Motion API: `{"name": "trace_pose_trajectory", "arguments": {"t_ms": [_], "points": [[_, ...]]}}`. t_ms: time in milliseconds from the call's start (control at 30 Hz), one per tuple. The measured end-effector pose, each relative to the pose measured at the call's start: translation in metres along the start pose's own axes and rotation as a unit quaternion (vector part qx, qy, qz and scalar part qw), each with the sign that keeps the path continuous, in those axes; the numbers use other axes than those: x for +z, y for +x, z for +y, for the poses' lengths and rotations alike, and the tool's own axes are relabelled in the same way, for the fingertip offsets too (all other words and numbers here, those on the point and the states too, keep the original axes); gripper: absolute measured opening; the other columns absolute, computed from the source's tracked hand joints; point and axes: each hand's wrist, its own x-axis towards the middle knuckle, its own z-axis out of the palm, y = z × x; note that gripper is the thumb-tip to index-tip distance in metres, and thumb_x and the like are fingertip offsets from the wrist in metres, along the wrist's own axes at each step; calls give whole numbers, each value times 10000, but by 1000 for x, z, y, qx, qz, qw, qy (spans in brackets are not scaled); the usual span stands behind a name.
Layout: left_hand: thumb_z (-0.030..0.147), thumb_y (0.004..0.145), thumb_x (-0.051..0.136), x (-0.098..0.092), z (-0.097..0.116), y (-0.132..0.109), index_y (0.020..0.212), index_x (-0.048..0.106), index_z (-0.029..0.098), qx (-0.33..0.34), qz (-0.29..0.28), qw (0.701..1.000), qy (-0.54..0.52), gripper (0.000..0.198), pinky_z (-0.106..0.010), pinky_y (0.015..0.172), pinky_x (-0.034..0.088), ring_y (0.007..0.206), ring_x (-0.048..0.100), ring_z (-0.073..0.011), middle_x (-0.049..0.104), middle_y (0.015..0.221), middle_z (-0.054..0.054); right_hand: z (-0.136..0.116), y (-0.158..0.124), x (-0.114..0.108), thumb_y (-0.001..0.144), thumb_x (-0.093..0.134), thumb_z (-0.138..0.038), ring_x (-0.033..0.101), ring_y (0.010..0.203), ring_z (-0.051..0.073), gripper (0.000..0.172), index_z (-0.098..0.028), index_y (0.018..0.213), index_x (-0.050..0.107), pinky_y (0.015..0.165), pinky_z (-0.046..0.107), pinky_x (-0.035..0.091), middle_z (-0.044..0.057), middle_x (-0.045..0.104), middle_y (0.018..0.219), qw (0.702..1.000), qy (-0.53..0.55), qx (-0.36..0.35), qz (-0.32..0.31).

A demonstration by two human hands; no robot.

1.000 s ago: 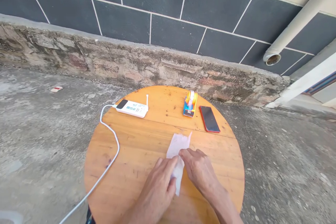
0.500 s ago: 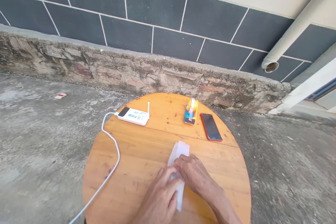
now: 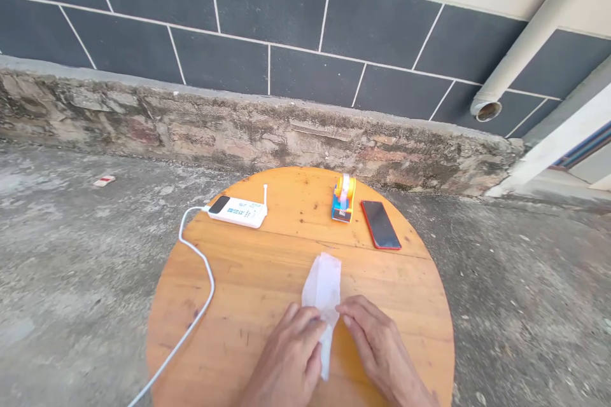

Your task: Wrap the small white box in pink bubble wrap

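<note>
A folded strip of thin white tissue [image 3: 323, 283] lies lengthwise on the round wooden table [image 3: 248, 267], narrower toward its near end. My left hand [image 3: 293, 346] presses on the left side of the strip, with thumb and fingers closed on its middle. On the other side, my right hand [image 3: 375, 337] has its fingertips drawn together at the strip's right edge, pinching a bit of it. The tissue's far part is uncovered, while fingers hide some of its middle.
A white device [image 3: 238, 212] with a white cable [image 3: 212, 280] sits at the table's far left. A blue and yellow tape dispenser [image 3: 344, 198] stands at the back, beside a red-edged phone [image 3: 381, 224]. A stone-based wall [image 3: 214, 124] rises behind.
My right hand has moved right, off the middle of the tissue to its edge, so more of the strip shows. My left hand stays on it. The view has shifted slightly.
</note>
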Motion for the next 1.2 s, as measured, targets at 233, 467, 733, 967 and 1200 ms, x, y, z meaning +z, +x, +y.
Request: {"name": "trace_pose_trajectory", "arguments": {"t_ms": [233,467,733,967,1200], "points": [[-32,750,390,3,6,0,979,607,174,-13,13,1000,4,377,-369,818,505,934,544,-214,611,1035,-65,-6,-19,26,944,384,-164,595,1011,172,286,-220,1127,596,884,288,501,77,601,1103,999,17,3,28],[-20,754,403,13,9,-8,1000,600,176,-8,48,999,18,371,-378,822,514,951,551,-219,599,1051,-79,-5,-29,32,932,416,-164,586,1056,171,291,-208,1167,581,914,282,501,77,610,1145,998,-7,-16,65],[23,779,432,13,5,-7,1019,609,192,40,99,994,33,343,-386,767,521,900,546,-225,630,1014,-62,1,-40,43,911,486,-224,588,1062,225,309,-203,1209,565,881,336,511,91,603,1203,992,-78,-33,92],[1,804,405,13,2,-11,1081,570,163,57,86,995,2,361,-341,840,511,981,522,-201,598,1078,-84,-3,-35,53,925,449,-208,585,1014,233,316,-175,1224,547,838,361,495,103,616,1162,989,-92,-35,114],[10,829,400,13,1,-12,1077,569,171,56,81,995,-9,340,-344,849,503,989,521,-199,590,1081,-82,-7,-36,57,926,434,-190,549,1056,267,309,-180,1217,537,868,422,439,86,641,1126,986,-117,-19,121]]}}
